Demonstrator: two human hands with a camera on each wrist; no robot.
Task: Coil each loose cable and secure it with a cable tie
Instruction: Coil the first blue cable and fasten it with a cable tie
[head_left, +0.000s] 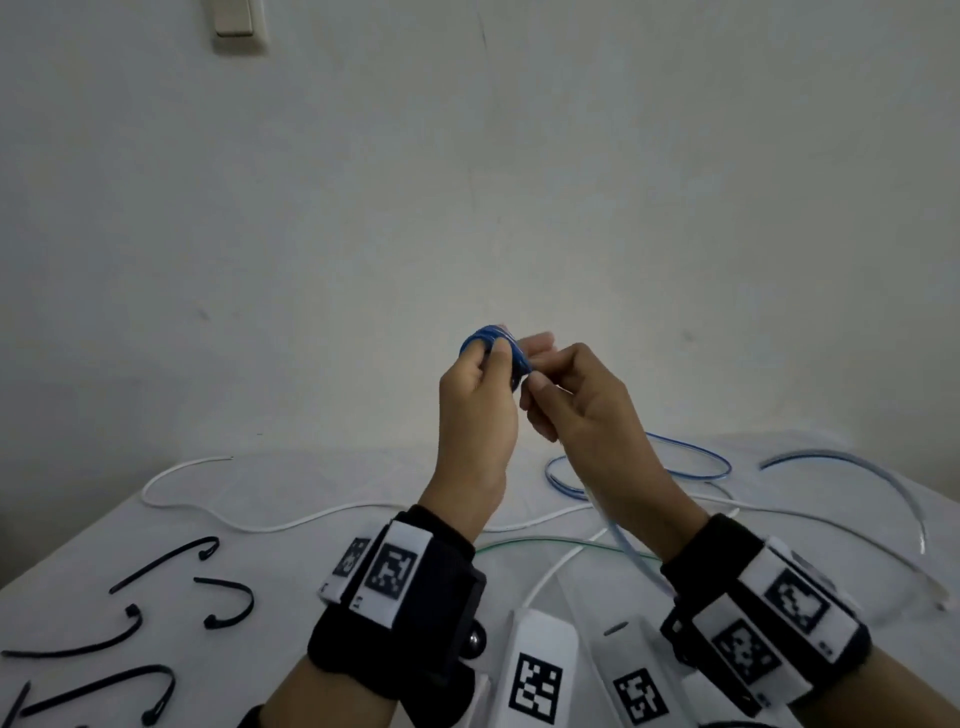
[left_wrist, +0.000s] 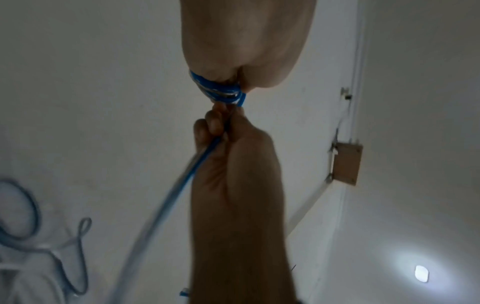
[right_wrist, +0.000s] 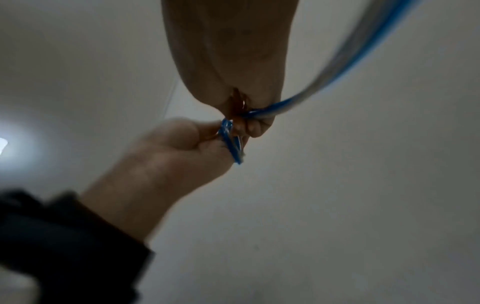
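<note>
A small coil of blue cable (head_left: 493, 340) is held up in front of the wall, above the table. My left hand (head_left: 480, 374) pinches the coil (left_wrist: 218, 90) between thumb and fingers. Right beside it, my right hand (head_left: 550, 384) grips the cable's free run (right_wrist: 262, 112), which hangs down blurred to the table as a blue loop (head_left: 675, 467). The two hands almost touch. Several black cable ties (head_left: 171, 561) lie on the white table at the front left.
A long white cable (head_left: 260, 525), a thin green cable (head_left: 545, 543) and a pale blue cable (head_left: 857, 467) lie loose across the white table (head_left: 311, 483). Two white tagged blocks (head_left: 540, 670) sit near the front edge between my wrists. A bare wall stands close behind.
</note>
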